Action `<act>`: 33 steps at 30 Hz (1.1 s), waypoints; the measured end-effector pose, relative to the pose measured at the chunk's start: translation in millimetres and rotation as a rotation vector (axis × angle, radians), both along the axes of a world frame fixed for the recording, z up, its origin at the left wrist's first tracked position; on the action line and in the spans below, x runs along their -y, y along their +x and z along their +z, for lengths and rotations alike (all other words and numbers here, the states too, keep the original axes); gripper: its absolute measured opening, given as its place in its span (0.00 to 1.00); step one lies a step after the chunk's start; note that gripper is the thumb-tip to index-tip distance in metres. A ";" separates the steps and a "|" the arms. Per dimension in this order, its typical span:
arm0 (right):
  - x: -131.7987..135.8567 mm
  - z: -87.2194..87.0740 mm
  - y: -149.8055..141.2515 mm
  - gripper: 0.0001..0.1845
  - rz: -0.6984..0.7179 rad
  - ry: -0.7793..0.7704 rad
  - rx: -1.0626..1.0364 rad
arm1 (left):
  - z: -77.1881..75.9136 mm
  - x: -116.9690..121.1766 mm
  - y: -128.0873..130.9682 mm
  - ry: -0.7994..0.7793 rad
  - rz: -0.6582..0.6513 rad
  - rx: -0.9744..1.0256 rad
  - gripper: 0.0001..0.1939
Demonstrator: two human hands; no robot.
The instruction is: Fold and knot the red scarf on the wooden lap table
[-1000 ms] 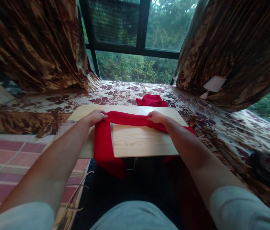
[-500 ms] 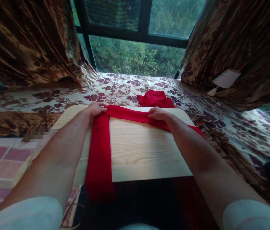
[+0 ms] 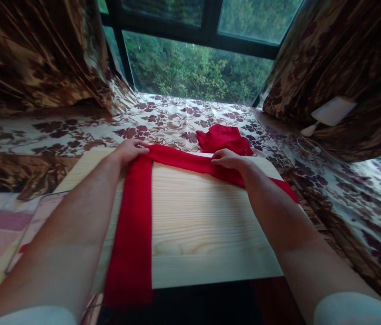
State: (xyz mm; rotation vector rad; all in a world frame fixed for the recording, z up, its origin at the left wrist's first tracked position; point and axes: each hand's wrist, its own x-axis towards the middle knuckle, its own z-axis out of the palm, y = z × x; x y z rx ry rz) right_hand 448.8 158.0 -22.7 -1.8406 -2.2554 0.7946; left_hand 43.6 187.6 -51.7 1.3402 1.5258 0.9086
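Note:
A long red cloth strip point(image 3: 131, 225) lies on a pale wooden board point(image 3: 207, 216), bent into a corner at the board's far left. One leg runs toward me and hangs over the near edge; the other crosses the far side and passes beneath my right forearm to the right edge. At the corner, my left hand point(image 3: 129, 151) has its fingers pinched on the cloth. My right hand point(image 3: 227, 159) grips the crosswise leg farther right, thumb and fingers closed on the fabric. Just beyond the board sits a crumpled red cloth point(image 3: 224, 139).
Floral fabric point(image 3: 163, 122) covers the ledge under the window point(image 3: 190, 67). Brown curtains point(image 3: 58, 54) hang on both sides. A small white lamp point(image 3: 334, 111) with a cord stands at the right. Beside my left forearm lies a flat, pinkish, dark-rimmed item point(image 3: 43, 212).
The view has shifted slightly, so the board looks larger and nearer. Both hands keep their hold on the red strip, at about the same spots.

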 end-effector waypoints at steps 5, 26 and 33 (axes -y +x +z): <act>10.8 2.1 -2.7 0.09 -0.057 0.002 -0.024 | 4.8 15.9 0.9 0.053 0.023 0.095 0.24; 36.2 26.2 70.6 0.14 -0.078 -0.263 -0.197 | -16.8 55.9 12.5 0.334 0.005 -0.479 0.30; 27.3 14.0 74.9 0.10 -0.048 -0.159 0.028 | -1.3 66.9 4.4 0.226 -0.105 -0.788 0.17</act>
